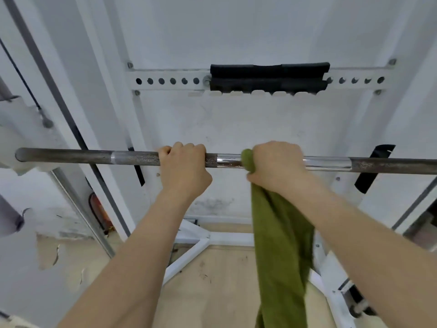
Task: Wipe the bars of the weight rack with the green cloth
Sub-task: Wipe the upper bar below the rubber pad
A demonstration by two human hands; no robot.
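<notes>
A long steel bar (pixel 71 156) runs across the head view at mid height, dark and knurled at the sides, shiny chrome near the middle. My left hand (pixel 183 165) grips the knurled part left of centre. My right hand (pixel 276 163) grips the chrome part just to the right, with the green cloth (pixel 281 245) wrapped between palm and bar. A wad of cloth bulges out at the left of that fist. The rest of the cloth hangs straight down under my right forearm.
The white rack frame has a cross member with a row of holes (pixel 165 80) and a black pad (pixel 269 75) above the bar. White uprights (pixel 99 114) stand at left and right. White base struts (pixel 201 247) lie on the pale wooden floor below.
</notes>
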